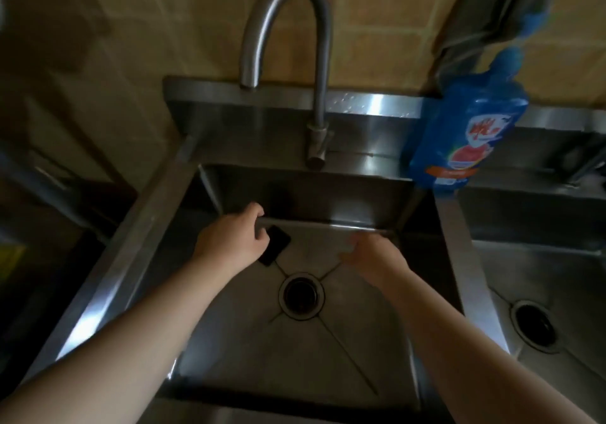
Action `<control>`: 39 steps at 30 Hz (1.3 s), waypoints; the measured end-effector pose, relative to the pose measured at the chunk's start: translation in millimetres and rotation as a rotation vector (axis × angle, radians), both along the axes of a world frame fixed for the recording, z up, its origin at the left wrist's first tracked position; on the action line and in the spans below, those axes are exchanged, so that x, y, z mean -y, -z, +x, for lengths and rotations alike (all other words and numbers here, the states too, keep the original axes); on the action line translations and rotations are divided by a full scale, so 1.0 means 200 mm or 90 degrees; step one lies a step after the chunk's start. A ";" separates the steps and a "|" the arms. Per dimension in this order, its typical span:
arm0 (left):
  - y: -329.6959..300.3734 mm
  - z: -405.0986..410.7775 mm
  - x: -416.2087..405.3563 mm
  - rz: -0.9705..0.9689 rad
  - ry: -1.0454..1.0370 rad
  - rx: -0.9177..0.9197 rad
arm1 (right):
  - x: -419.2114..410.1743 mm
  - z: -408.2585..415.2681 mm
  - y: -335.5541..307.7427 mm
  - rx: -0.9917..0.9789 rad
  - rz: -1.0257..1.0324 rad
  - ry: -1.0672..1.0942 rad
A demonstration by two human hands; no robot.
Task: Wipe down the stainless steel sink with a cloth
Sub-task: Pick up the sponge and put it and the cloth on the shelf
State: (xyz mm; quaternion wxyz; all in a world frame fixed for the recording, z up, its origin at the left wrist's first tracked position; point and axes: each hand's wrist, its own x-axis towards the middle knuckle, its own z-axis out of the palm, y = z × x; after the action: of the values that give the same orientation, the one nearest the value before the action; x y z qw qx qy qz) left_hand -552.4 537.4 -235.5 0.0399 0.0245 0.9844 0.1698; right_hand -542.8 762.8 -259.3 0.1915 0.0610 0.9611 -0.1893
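The stainless steel sink [229, 351] fills the middle of the view, with a round drain [301, 295] in its floor. My left hand [234, 240] reaches in at the back left of the basin. It grips a flat black rectangular thing [278, 246] that lies against the basin floor. My right hand [370, 256] is at the back right of the basin, blurred. Its fingers are loosely curled low over the floor and I see nothing in them. No cloth is plainly visible.
A curved steel faucet [314, 73] rises from the back ledge over the basin. A blue detergent bottle [465, 128] stands on the ledge at the back right corner. A second basin [551, 259] with its own drain [534, 325] lies to the right. Tiled wall behind.
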 end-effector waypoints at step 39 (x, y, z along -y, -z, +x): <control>0.67 0.02 0.34 -0.049 -0.077 0.263 | 0.46 -0.39 1.13 0.144 0.290 -0.305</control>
State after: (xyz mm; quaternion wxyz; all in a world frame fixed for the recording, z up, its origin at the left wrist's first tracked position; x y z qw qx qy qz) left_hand -547.8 469.9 -370.0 0.2312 -0.0712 0.9607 0.1359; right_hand -620.5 671.7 -484.8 0.3170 -0.1049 0.9384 0.0884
